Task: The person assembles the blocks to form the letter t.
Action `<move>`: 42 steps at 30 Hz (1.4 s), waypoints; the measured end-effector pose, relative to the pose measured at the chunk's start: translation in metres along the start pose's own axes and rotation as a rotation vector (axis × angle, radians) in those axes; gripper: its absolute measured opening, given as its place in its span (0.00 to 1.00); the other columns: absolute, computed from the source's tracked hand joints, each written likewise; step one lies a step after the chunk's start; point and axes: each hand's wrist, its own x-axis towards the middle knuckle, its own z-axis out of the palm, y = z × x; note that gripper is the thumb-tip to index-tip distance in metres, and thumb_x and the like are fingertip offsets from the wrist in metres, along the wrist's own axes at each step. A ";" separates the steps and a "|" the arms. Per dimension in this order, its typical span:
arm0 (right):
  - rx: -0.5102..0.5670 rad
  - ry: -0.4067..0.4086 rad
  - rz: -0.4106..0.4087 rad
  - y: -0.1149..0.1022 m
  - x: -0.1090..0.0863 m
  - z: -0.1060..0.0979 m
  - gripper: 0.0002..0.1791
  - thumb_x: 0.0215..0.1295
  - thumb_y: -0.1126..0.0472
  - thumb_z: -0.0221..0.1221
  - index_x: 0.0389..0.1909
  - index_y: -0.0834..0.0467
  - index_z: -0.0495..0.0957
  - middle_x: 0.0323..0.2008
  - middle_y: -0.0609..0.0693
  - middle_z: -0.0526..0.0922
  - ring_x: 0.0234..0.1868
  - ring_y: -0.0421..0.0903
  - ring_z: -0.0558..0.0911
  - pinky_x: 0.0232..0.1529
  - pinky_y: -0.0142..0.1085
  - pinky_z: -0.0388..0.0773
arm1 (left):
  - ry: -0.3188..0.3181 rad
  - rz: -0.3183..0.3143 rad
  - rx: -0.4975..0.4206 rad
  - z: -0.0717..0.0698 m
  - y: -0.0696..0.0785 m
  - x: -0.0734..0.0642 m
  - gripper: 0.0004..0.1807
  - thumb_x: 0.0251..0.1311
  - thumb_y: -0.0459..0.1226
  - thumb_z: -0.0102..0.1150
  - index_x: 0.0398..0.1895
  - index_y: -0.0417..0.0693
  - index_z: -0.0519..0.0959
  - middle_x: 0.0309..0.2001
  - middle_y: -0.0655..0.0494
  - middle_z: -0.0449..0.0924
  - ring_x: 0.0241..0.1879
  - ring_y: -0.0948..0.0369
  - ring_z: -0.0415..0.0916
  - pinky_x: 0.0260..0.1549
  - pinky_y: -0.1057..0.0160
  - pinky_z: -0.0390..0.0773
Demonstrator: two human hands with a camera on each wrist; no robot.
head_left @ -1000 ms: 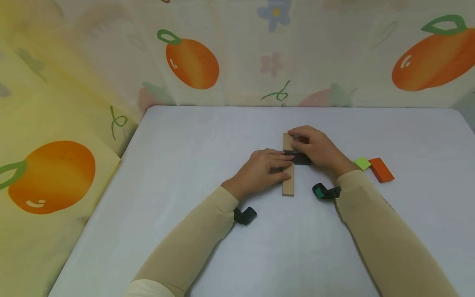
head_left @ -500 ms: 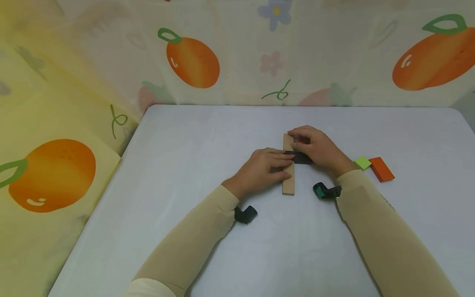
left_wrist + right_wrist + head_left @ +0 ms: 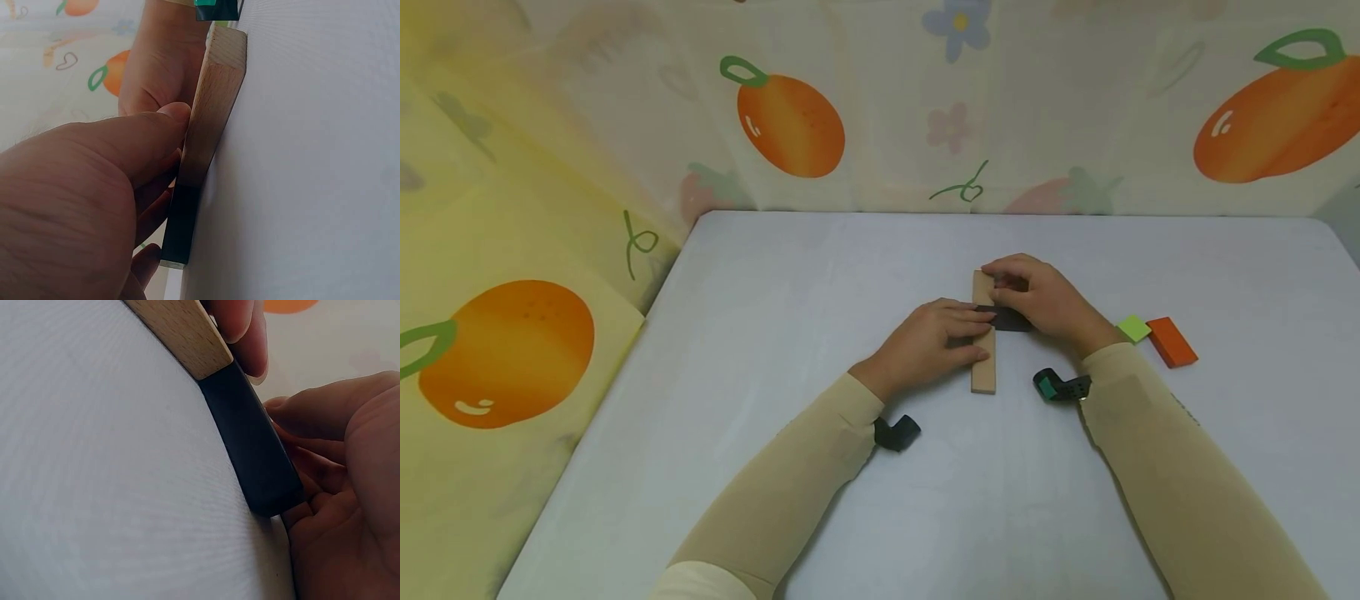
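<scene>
On the white tabletop, a plain wooden block [image 3: 983, 377] lies at the near side and another wooden block [image 3: 982, 287] at the far side, in line. A black block [image 3: 1013, 320] lies crosswise between them, pointing right. My left hand [image 3: 928, 346] rests from the left, its fairly straight fingers on the black block and its thumb touching the near wooden block [image 3: 215, 94]. My right hand [image 3: 1041, 296] holds the far wooden block, index finger at its far end and thumb at its right edge. In the right wrist view the black block [image 3: 250, 437] hides that grip.
A lime-green block [image 3: 1132, 328] and an orange block [image 3: 1172, 342] lie together to the right, beside my right wrist. A fruit-patterned cloth [image 3: 880, 108] hangs behind the table's far edge and along the left side. Dark wrist cameras [image 3: 897, 434] sit under both sleeves.
</scene>
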 end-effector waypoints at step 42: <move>0.298 0.178 -0.009 -0.022 -0.036 -0.042 0.34 0.90 0.37 0.39 0.79 0.55 0.71 0.70 0.56 0.77 0.63 0.58 0.77 0.60 0.32 0.77 | -0.013 -0.039 -0.010 0.002 0.001 -0.001 0.23 0.73 0.42 0.74 0.65 0.42 0.86 0.69 0.58 0.81 0.73 0.58 0.71 0.71 0.71 0.61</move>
